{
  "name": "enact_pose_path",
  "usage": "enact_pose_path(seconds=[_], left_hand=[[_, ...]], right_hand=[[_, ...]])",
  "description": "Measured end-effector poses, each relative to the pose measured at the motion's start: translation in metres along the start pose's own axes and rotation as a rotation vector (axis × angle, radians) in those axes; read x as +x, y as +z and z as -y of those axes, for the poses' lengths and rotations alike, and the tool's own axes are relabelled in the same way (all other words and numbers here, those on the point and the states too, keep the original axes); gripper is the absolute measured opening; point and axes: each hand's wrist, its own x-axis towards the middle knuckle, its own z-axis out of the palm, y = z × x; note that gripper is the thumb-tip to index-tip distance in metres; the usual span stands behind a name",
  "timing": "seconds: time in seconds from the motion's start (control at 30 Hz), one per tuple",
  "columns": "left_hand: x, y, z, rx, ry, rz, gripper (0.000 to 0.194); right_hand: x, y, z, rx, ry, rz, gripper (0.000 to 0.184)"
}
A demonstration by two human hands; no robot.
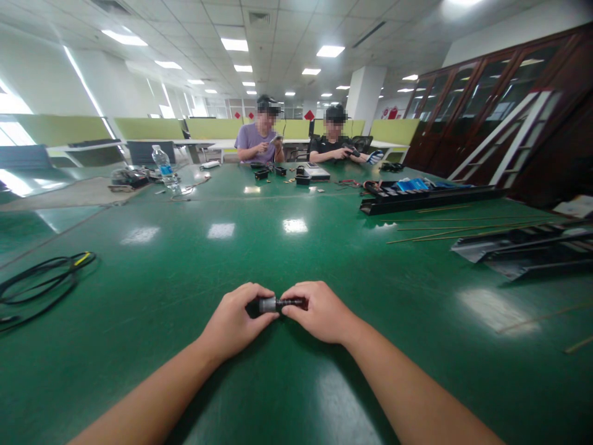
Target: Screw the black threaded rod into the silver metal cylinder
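at the near middle of a glossy green table (250,253), two bare hands meet over a small part laid crosswise between them. its left portion is a grey and black cylinder (267,305); to the right of it is a ridged dark rod (291,302), in line with it. whether the two are one piece or two is too small to tell.

what could go wrong, as a judgement: the rod offers little to grip, so a loose pinch or a sideways twist could make it slip or tilt out of line. if the part got free, its round body could roll across the smooth tabletop. the fingertips also nearly meet, so they could bump or block the view of the join.

the left hand (231,320) is curved in a c shape, thumb on the near side and fingers on the far side, partly closed around the cylinder. the right hand (322,312) is closed further, its thumb and index finger pinching the rod, the other fingers tucked out of sight. both forearms reach in from the bottom corners and angle inward. whether the hands rest on the table is unclear.

well apart, a coiled black cable (39,281) lies at the left and metal channels (523,250) at the right. two people sit across the table.
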Motion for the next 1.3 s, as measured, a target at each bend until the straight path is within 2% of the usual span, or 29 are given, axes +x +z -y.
enact_pose_path(seconds=[1.3], left_hand=[[-0.0007,-0.0008,-0.0002,0.004,-0.002,-0.006,0.021]], right_hand=[[-0.0008,-0.0066,0.0007,-0.07,-0.004,-0.005,0.012]])
